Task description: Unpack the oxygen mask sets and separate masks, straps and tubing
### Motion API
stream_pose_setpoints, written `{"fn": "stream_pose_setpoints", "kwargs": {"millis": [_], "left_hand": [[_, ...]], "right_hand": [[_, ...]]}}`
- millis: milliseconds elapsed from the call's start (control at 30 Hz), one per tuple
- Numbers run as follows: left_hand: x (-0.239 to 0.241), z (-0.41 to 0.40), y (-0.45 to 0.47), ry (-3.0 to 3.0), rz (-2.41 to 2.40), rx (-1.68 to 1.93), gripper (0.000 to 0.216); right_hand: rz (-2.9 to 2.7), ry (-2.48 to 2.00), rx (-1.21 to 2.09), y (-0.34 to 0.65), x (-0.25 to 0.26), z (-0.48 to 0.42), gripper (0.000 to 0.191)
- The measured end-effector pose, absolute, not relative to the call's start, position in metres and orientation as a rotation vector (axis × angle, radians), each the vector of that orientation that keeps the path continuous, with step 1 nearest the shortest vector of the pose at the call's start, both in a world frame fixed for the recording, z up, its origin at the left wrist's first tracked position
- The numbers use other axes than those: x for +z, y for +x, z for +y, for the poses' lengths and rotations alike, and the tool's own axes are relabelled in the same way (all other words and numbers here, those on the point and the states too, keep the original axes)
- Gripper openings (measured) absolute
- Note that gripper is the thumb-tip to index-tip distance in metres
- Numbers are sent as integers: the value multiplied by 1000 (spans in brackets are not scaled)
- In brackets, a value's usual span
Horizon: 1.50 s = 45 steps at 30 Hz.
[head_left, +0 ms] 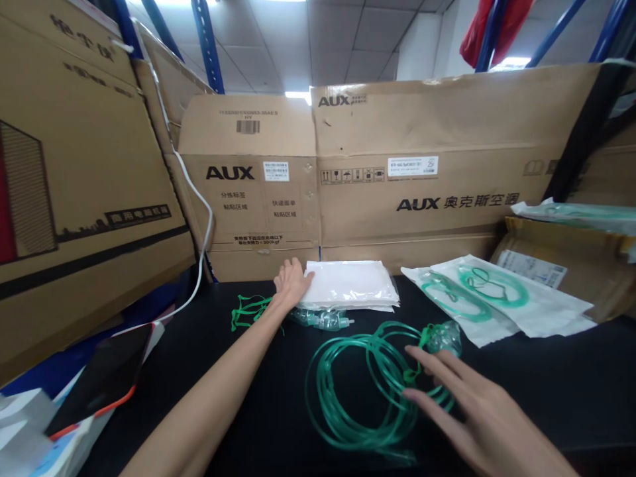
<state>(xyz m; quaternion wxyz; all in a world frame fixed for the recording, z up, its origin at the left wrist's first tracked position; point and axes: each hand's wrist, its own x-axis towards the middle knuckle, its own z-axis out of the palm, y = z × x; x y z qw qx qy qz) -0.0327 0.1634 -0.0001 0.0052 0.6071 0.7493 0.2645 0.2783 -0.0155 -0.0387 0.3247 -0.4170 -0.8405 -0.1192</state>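
My left hand (292, 283) is at the left end of a stack of flat white pouches (350, 285). Its thumb reaches the edge of the stack, apart from the fingers. Just below the stack lie clear masks (322, 319), with green straps (251, 311) to the left of my wrist. My right hand (462, 391) hovers over a coil of green tubing (342, 391), fingers and thumb spread. Beyond its fingertips rests another clear mask (446, 338) with a green strap, partly hidden by the hand. Whether the right fingertips touch the tubing, I cannot tell.
Two pouches with green tubing (491, 291) lie at the right, near a brown box (571, 258). Large cardboard panels (407, 199) wall the back and left of the black table (238, 424). A phone (104, 377) and a white cable (206, 218) are at the left.
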Motion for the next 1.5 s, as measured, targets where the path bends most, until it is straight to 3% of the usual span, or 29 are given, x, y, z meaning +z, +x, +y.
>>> {"fn": "stream_pose_setpoints", "kwargs": {"millis": [167,233,333,467,700,933,1067,1167,1233,1333,1433,1500], "left_hand": [[22,118,4,2319,2027,900,25],[24,90,37,2508,1752,820,30],[14,45,93,2729,1378,637,40],[-8,9,147,2943,1258,293,48],[0,16,162,2942,1121,-29,14],[5,20,165,2932,1133,-16,24],[9,13,162,2932,1200,33,37],[16,5,150,3056,1086,39,32],[16,2,139,3202,961,70,30],[8,1,125,3363,880,218,25],[-2,3,118,3365,897,402,21],[0,1,114,3306,918,436,22]], "right_hand": [[-2044,-1117,-346,335,-16,7,32],[-2063,-1206,-265,350,-13,24,30],[-2245,-1263,40,358,-20,46,40],[-2372,-1303,378,360,-37,58,56],[-2341,-1336,531,385,-60,57,57],[-2132,-1365,439,392,-81,51,55],[-2084,-1302,392,385,-68,43,43],[-2034,-1247,350,381,-56,36,33],[-1966,-1256,363,380,-52,32,37],[-1830,-1349,513,375,-51,23,44],[-1808,-1358,857,361,-43,9,30],[-1806,-1327,1042,348,-34,-2,33]]}}
